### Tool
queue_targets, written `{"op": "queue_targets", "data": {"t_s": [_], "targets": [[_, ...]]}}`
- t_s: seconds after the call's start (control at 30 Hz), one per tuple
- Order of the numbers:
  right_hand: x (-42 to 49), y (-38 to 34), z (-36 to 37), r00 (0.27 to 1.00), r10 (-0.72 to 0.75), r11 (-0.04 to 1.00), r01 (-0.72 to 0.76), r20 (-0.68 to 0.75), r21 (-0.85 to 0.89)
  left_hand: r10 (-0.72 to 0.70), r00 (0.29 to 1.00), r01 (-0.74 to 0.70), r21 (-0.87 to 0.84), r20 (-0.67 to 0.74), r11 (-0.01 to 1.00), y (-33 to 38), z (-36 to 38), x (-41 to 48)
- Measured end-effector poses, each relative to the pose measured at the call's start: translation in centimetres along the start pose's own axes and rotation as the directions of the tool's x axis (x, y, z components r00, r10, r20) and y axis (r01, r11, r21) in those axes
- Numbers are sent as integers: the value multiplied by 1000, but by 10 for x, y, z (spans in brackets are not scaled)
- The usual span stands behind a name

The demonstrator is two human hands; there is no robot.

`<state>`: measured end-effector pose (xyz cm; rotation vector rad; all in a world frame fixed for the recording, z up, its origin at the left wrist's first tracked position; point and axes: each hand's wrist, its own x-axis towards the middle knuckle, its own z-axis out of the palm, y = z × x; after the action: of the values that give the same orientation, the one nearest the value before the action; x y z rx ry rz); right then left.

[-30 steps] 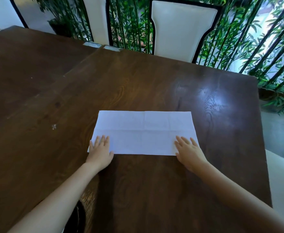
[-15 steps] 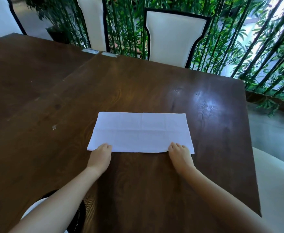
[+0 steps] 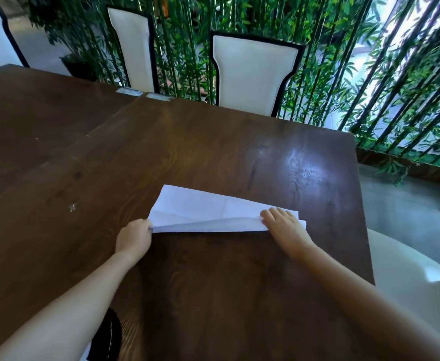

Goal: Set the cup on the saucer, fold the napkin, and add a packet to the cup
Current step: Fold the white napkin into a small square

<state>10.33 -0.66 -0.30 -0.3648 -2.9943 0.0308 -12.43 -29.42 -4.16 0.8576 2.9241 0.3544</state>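
napkin (image 3: 208, 208): white, lies on the dark wood bench (image 3: 213, 282), near-centre, a bit toward the right edge. Near long edge is raised off the wood and partway folded over toward the far side; far part still flat. Crease lines visible across it.
left hand (image 3: 134, 237): at napkin's near-left corner, fingers curled, pinching that corner.
right hand (image 3: 285, 226): at napkin's near-right corner, palm down, fingers (image 3: 276, 213) extended over the paper; thumb side holds the lifted edge. Exact grip under the palm: cannot tell.
forearms: both bare, coming in from the bottom of the view.
bench: glossy, bright window glare on the right part; small pale speck (image 3: 72, 207) left of the napkin, well apart from it.
dark object (image 3: 108, 334): at the near bench edge under the left forearm, partly hidden, can't identify.
chairs: white-backed, black-trimmed, one (image 3: 252, 74) straight across the far edge, another (image 3: 133, 48) further left.
background: green bamboo screen (image 3: 344, 61) behind the chairs.
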Motion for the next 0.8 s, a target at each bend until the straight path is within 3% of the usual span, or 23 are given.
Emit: {"op": "queue_targets", "data": {"t_s": [0.1, 0.2, 0.3, 0.4, 0.6, 0.8], "targets": [[-1, 25, -24, 1000, -8, 1000, 8, 26, 2, 68, 996, -79, -189, -63, 979, 5, -27, 13], [7, 44, -53, 993, 114, 993, -115, 20, 17, 118, 980, -165, -320, -161, 933, 23, -61, 28], [14, 61, -87, 959, 278, 949, -282, 50, 144, 101, 968, -197, -452, -228, 870, 43, -95, 41], [15, 75, -122, 951, 290, 922, -307, 107, 235, 140, 955, -259, -499, -263, 827, 58, -125, 50], [22, 89, -152, 915, 301, 906, -362, 267, 220, 253, 955, -296, -449, -154, 843, 69, -148, 69], [36, 89, -108, 845, 419, 854, -491, 334, 171, 224, 972, -193, -305, 69, 933, 68, -110, 96]]}}
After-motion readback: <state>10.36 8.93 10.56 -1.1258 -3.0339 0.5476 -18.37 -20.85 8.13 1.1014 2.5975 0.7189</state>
